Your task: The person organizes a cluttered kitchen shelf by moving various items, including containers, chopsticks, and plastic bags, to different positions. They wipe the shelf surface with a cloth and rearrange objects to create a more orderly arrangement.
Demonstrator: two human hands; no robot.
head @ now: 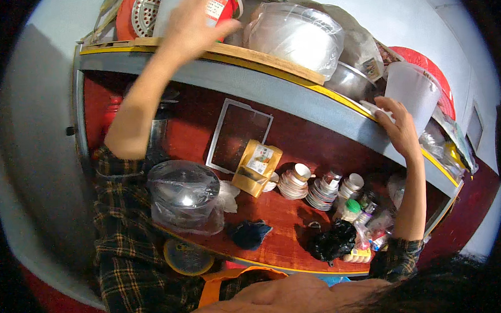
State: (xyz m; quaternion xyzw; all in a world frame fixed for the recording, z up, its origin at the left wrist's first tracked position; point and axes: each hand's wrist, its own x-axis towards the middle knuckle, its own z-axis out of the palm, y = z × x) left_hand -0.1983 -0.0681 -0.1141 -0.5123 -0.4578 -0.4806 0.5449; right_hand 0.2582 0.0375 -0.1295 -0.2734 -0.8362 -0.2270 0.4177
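Note:
My left hand [192, 28] is raised before a white and red container [228, 8] bearing a label, on top of the cabinet. Its thumb stands apart, its outline is blurred, and the top picture edge cuts off the fingertips. At the cabinet's yellow-trimmed top edge, my right hand [398, 126] has curled fingers by a flat white item [373, 108]; whether it grips this is unclear. A translucent plastic bucket [411, 88] stands right behind that hand. To the hand's left is a steel pot [350, 82], beside a large round metal vessel wrapped in clear plastic [296, 39].
Below, the reddish shelf [278, 238] holds a plastic-wrapped lidded pot [185, 192], a gold pouch [257, 166], stacked bowls [293, 184], a green-lidded jar [351, 211] and a black plastic bag [336, 238]. A perforated steamer plate [146, 15] stands at upper left.

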